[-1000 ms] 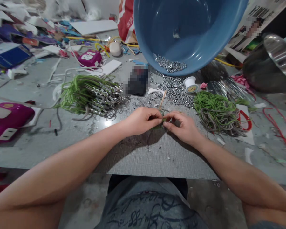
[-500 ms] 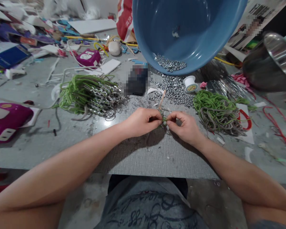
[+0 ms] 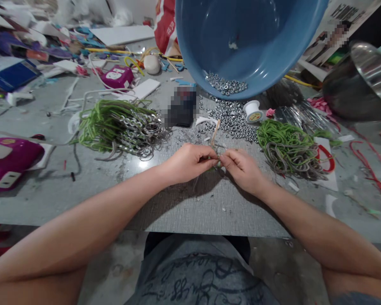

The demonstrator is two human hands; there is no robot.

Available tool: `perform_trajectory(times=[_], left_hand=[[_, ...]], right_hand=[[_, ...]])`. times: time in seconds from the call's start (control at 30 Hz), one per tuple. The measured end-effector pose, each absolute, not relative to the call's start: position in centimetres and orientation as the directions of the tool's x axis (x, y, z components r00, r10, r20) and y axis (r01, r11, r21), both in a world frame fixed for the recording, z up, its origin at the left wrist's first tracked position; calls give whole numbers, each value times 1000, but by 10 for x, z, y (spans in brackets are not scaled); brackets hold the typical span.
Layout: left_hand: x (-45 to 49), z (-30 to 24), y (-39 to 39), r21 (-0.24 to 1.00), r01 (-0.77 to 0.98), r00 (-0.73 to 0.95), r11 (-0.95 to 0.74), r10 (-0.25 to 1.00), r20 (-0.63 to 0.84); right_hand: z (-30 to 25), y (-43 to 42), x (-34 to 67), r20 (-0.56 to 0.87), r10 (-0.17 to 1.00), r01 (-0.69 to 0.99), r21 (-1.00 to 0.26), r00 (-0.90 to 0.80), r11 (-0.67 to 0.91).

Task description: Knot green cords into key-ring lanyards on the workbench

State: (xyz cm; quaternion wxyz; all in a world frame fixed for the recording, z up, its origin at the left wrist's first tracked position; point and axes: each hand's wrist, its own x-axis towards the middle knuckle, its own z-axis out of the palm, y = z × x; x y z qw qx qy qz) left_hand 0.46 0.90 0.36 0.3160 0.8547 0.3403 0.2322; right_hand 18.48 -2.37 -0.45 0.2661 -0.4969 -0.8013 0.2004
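Observation:
My left hand (image 3: 187,162) and my right hand (image 3: 241,168) meet at the middle of the grey table (image 3: 178,199), fingertips pinched together on a small piece of green cord (image 3: 218,163) with something metal on it. Both hands are closed in a pinch. A thin wooden stick (image 3: 215,132) lies just beyond my fingers. Loose silver nuts (image 3: 233,120) are spread behind the hands and spill from a tilted blue basin (image 3: 241,42). A heap of green cords with metal rings (image 3: 120,125) lies to the left, a heap of plain green and grey cords (image 3: 288,148) to the right.
A white thread spool (image 3: 253,112) stands by the nuts. A steel bowl (image 3: 358,84) is at the far right, a magenta device (image 3: 6,163) at the left edge, another (image 3: 118,77) further back. Paper and plastic clutter covers the far left.
My hands stayed in place; the fingertips shifted slightly closer together on the cord piece. Nothing else moved.

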Motion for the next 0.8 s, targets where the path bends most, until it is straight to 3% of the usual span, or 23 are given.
perform_trajectory(times=[0.4,0.63,0.8], left_hand=[[3,2,9,659,462,663,-594,724,188],[3,-2,12,660,457,727,-596,678,109],[3,-3,13,567,512,761,-645,647,47]], right_hand=[[-3,-22,192,273,864,590,-641,-422,491],[-9,-13,202,173,753,639,-431,-635,637],[-14,-12,200,170,754,653,-404,-635,641]])
